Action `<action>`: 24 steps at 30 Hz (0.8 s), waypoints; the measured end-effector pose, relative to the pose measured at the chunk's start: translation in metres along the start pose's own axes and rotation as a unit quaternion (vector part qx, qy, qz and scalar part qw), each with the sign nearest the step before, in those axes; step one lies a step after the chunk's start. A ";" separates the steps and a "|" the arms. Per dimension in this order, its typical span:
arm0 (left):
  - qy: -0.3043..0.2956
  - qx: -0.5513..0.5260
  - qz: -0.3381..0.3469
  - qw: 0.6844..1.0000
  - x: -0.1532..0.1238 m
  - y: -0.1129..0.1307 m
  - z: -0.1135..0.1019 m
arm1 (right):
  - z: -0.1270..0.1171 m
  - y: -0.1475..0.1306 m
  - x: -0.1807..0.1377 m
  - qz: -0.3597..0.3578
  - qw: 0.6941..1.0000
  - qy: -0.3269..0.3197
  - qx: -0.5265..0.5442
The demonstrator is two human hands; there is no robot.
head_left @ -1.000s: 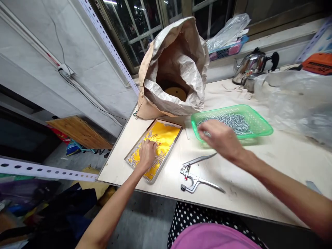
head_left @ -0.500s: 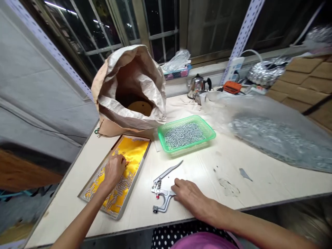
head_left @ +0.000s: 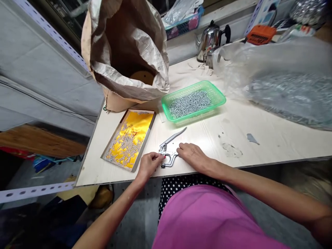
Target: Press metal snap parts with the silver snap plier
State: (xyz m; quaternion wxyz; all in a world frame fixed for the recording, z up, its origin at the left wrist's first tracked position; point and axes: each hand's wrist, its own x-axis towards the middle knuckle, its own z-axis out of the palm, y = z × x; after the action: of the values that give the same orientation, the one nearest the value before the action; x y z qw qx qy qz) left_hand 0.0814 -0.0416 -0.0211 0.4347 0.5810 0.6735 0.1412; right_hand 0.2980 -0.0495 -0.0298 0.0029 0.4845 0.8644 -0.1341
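Observation:
Silver hand pliers point(head_left: 169, 145) lie near the front edge of the white table point(head_left: 259, 138). My right hand point(head_left: 192, 155) rests closed over their lower handle. My left hand point(head_left: 149, 164) is pinched at the pliers' jaw, its fingertips touching the metal head; whether a small piece sits in the pinch is hidden. Left of the pliers is a shallow grey tray point(head_left: 129, 139) with a yellow lining and several small metal pieces. Behind the pliers a green plastic basket point(head_left: 193, 101) holds many more of the same silver pieces.
A large open paper sack point(head_left: 127, 52) stands at the back left of the table. A clear plastic bag point(head_left: 282, 83) full of metal parts covers the right side. A steel kettle point(head_left: 211, 39) and an orange device point(head_left: 260, 34) sit by the window ledge.
My left hand left the yellow tray and came to the pliers' jaw. My right hand went from the green basket to the pliers' handle. The view tilted downward.

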 end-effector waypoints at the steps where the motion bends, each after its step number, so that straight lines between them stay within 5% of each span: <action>1: 0.003 0.015 0.003 1.000 0.000 0.000 0.001 | 0.000 -0.001 -0.001 0.001 1.000 0.001 -0.002; 13: 0.024 0.101 0.007 0.995 -0.004 -0.004 0.007 | 0.001 -0.002 -0.003 0.012 1.000 0.006 0.003; 24: -0.075 0.053 -0.044 0.995 -0.006 -0.005 0.007 | 0.002 -0.001 -0.007 -0.016 1.000 0.019 0.017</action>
State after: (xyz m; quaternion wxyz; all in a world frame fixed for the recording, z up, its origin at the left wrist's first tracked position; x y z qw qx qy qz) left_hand 0.0827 -0.0508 -0.0258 0.4581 0.5823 0.6702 0.0419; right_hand 0.3004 -0.0563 -0.0309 -0.0233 0.4731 0.8696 -0.1394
